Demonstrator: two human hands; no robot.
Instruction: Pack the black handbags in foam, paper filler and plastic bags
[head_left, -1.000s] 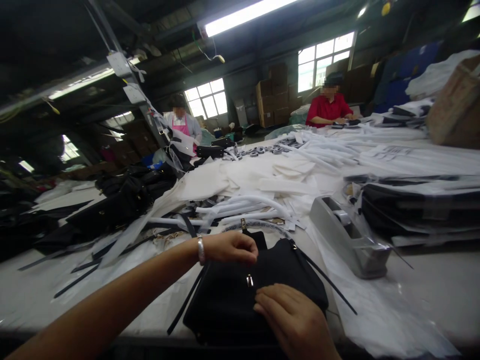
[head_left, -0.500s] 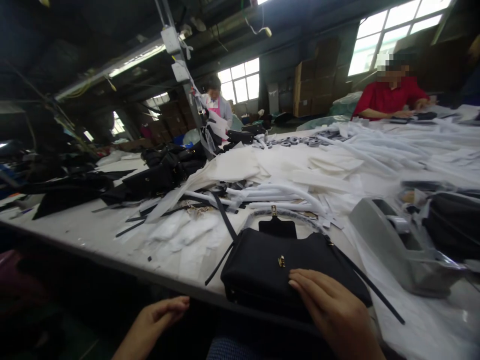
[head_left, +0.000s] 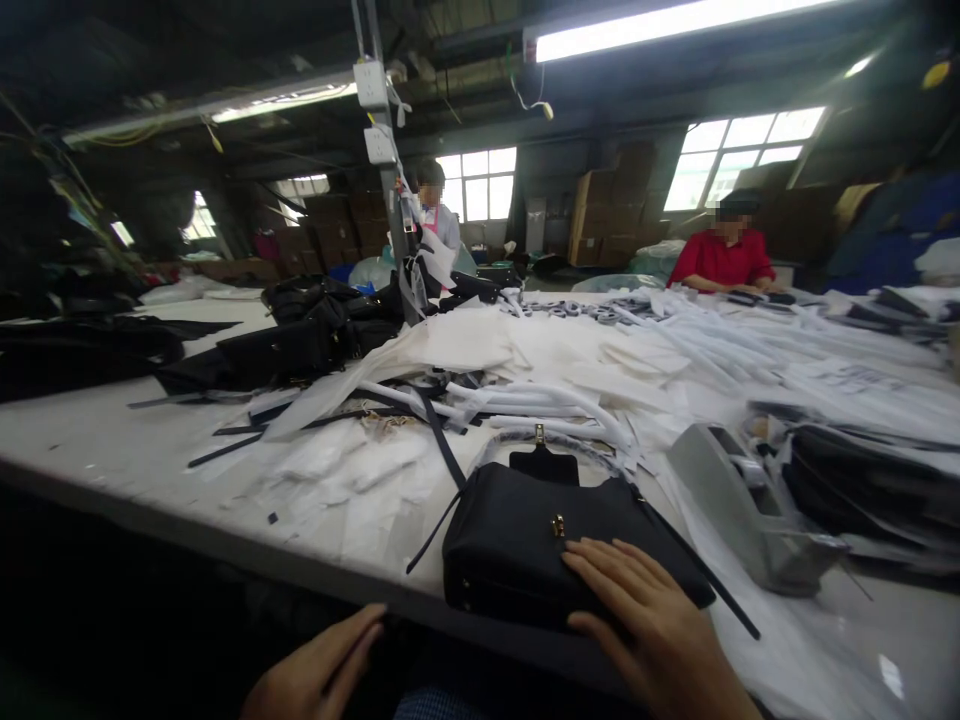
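At the far left of the white table [head_left: 97, 440] lies a heap of black bags [head_left: 285, 345], with loose dark strips strewn on the tabletop beside it. Below the near edge of the table, the left hand [head_left: 311, 675] hangs in shadow, its fingers stretched out loosely side by side and closed on nothing.

Just right of it, close to the near edge, rests a black handbag [head_left: 517, 550]. It lies flat, a soft, matte, rounded shape with a small gold clasp [head_left: 557, 524] at the middle of its front. A short black tab [head_left: 543, 466] with a gold fitting on top stands out from its far side. A thin black strap [head_left: 441, 448] runs away from its left corner across crumpled white paper [head_left: 352, 465], and another strap trails off its right side.

The right hand [head_left: 649, 625] lies palm down on the near right part of the handbag, fingers straight and slightly spread, the tips just short of the clasp.

Further right, near the bag but apart from it, sits a grey tape dispenser [head_left: 742, 500], and beyond that a stack of dark items in clear wrapping [head_left: 862, 480]. Across the table a person in a red shirt [head_left: 720, 260] sits at work.
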